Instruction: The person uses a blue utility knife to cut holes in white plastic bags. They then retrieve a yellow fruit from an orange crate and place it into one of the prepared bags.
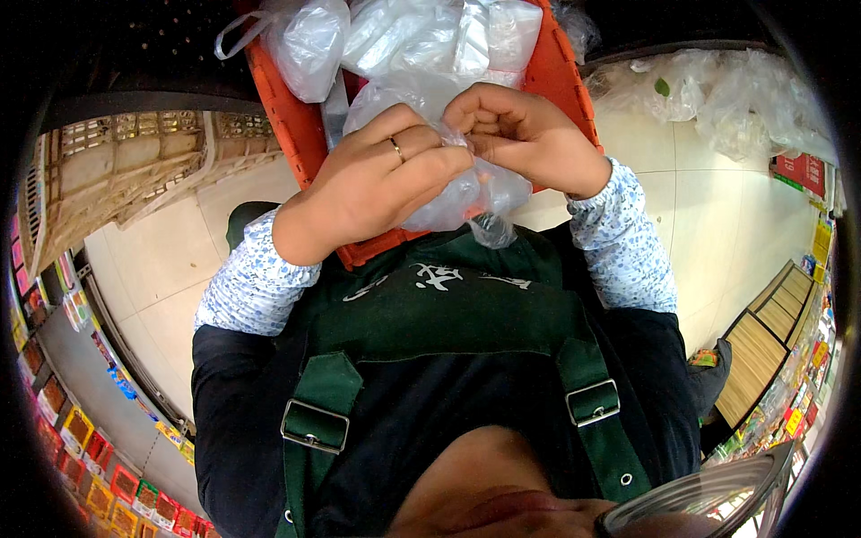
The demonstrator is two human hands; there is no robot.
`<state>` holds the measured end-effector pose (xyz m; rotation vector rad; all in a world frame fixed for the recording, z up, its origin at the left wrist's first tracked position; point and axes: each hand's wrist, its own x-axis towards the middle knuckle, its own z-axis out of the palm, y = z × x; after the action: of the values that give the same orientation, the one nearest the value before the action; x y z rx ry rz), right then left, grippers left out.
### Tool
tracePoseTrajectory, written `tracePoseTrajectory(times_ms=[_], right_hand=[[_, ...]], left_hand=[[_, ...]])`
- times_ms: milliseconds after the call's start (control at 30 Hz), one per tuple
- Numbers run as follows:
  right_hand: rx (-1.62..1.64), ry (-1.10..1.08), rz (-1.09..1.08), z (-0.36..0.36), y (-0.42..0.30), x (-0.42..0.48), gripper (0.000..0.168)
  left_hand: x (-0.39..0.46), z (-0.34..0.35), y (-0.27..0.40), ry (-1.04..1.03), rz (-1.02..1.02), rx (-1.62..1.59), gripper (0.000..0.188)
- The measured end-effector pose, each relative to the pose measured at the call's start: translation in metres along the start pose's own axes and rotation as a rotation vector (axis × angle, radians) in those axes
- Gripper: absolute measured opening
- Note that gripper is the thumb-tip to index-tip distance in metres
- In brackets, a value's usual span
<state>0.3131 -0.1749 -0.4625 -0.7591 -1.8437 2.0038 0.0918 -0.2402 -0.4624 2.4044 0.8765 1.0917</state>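
Note:
My left hand, with a ring on one finger, pinches a clear plastic bag over the near part of an orange plastic crate. My right hand meets it from the other side, its fingertips also on the bag's gathered plastic. The bag's lower end hangs towards my dark green apron; what it holds is hard to tell. Further in, the crate is heaped with clear plastic bags, and a knotted bag with a loop handle leans over its left rim.
Beige plastic crates stand on the left. Loose clear plastic bags lie at the upper right, with a green leaf among them. A shelf of packaged goods curves along the lower left. Wooden-topped display boxes stand at the right on the tiled floor.

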Motion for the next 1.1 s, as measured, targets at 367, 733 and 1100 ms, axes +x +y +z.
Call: tracePoseTrajectory(times_ms=[367, 733, 1100], right_hand=[[0.16, 0.003, 0.05, 0.028, -0.004, 0.004, 0.053], [-0.056, 1.147, -0.191, -0.121, 0.06, -0.014, 0.014], [-0.247, -0.181, 0.105, -0.005, -0.004, -0.004, 0.026]], left_hand=[[-0.005, -0.002, -0.001, 0.074, -0.07, 0.229, 0.034], [-0.01, -0.004, 0.033, -0.141, -0.502, -0.13, 0.026], [-0.004, -0.004, -0.003, -0.098, -0.408, -0.243, 0.018]])
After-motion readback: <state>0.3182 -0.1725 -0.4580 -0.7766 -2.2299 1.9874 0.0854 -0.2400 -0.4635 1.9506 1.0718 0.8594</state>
